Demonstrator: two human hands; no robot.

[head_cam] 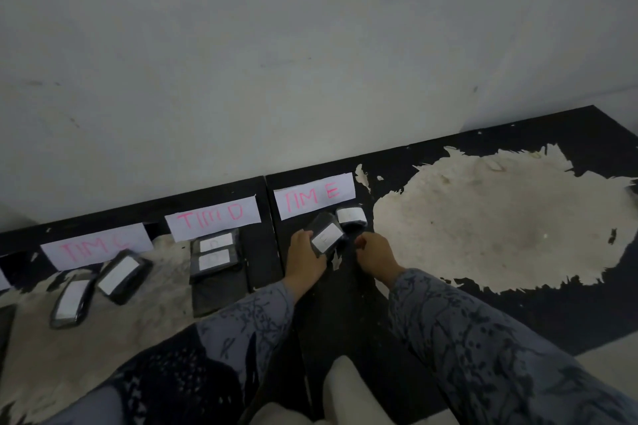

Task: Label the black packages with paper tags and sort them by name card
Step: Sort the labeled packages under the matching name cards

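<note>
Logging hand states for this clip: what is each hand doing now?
Left hand: holds the tagged black package.
Right hand: fingers curled, apparently empty; cannot tell for sure.

Pink "TIM C" card, "TIM D" card, "TIM E" card

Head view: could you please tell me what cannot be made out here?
- Card at the left edge: cut off, letters unseen.
- Tags on the two packages under TIM D: writing too faint to read.
- Right hand: fingers curled away, so whether they hold anything is unclear.
- Dark thing at the left edge: cut off, unidentifiable.
- TIM C card: last letter blurred.
</note>
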